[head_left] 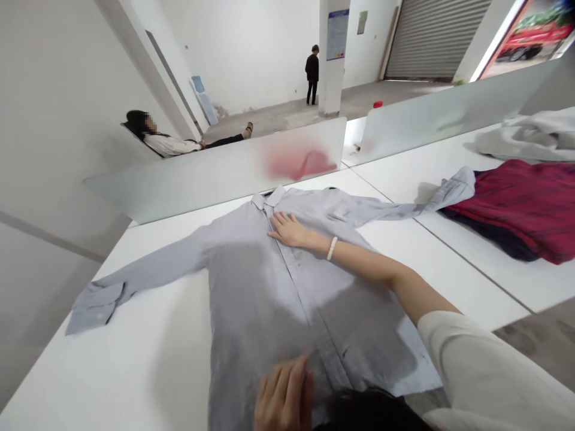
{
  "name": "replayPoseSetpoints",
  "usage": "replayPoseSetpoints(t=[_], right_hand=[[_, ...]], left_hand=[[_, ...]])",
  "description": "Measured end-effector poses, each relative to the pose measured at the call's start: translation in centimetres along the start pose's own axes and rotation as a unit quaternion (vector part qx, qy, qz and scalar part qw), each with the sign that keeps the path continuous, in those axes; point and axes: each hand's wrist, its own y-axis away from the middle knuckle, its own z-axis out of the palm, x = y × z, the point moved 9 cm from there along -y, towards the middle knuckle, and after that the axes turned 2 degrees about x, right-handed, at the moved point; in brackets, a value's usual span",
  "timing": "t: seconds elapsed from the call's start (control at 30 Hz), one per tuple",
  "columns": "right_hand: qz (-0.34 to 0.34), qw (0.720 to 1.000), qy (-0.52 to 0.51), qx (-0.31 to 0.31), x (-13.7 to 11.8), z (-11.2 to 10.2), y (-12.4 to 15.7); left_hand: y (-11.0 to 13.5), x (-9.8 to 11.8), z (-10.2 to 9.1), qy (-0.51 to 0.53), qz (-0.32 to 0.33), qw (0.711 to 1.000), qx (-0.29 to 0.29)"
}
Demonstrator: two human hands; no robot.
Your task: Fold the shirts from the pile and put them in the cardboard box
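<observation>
Pale blue button-front shirt (265,299), spread flat on white table (135,359), sleeves outstretched, right hand (290,230) open and flat on chest, gripping nothing, left hand (283,398) blurred at near hem, grip unclear

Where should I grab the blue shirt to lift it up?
Pinch the collar of the blue shirt from the near side. It sits raised and folded, so fingers fit under it, while the body lies flat on the white table; the frosted divider blocks the far side.
</observation>
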Motion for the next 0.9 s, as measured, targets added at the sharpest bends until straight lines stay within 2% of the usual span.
replayPoseSetpoints(t=[0.07,0.13,0.23,0.33,0.57,0.77,0.83,0.9], right_hand=[[0.008,1.000,0.000,-0.018,0.2,0.9,1.4],[0.015,0.999,0.001,-0.039,0.3,1.7,2.0],[0.013,0.999,0.003,-0.045,0.1,2.3,2.0],[0.013,1.000,0.007,-0.025,0.0,1.8,1.8],[0.024,0.999,0.017,-0.041,-0.4,1.3,2.4],[0.034,0.999,-0.017,-0.028,-1.0,0.4,3.8],[0.033,0.999,-0.030,-0.002,0.7,-1.5,4.4],[0.066,0.997,-0.023,0.041,5.0,-4.9,5.5]], left_hand=[[-2.0,1.4,1.6,-0.163,0.110,0.980,0.009],[-3.1,2.4,3.9,-0.311,0.194,0.931,-0.003],[-3.5,2.2,6.1,-0.411,0.214,0.886,-0.024],[-3.1,1.8,6.6,-0.447,0.216,0.868,-0.030],[-2.8,1.3,6.4,-0.455,0.217,0.863,-0.038],[-1.2,1.2,6.3,-0.476,0.235,0.847,-0.030],[-0.8,0.9,6.1,-0.474,0.237,0.847,-0.034],[-0.7,0.6,5.7,-0.465,0.246,0.850,-0.043]])
